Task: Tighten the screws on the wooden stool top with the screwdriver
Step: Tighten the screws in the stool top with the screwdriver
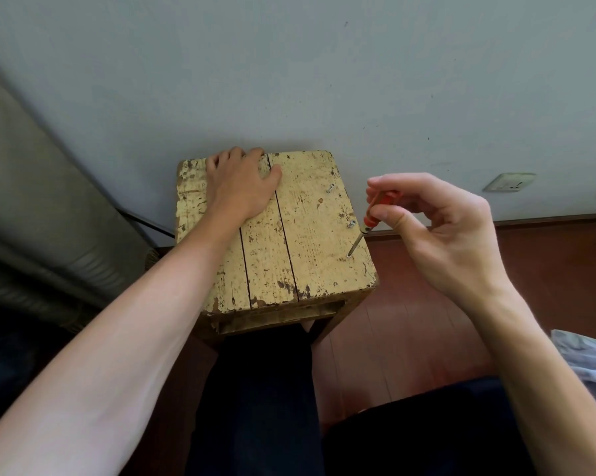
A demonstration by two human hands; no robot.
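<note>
A worn, yellow-painted wooden stool top (300, 242) of three planks stands against the wall. My left hand (240, 183) rests on its far left part, fingers curled over the back edge. My right hand (437, 228) pinches the orange handle of a small screwdriver (372, 214) with thumb and fingertips. The metal shaft slants down and its tip sits on a screw (349, 255) near the right edge. Two more screws stick up along that edge, a middle screw (351, 224) and a far screw (330, 188).
A pale wall (324, 80) is right behind the stool, with a socket plate (509, 182) low on the right. Reddish-brown floor (410, 321) lies to the right, grey cloth (588, 365) at the right edge. My dark-trousered legs (262, 389) are below the stool.
</note>
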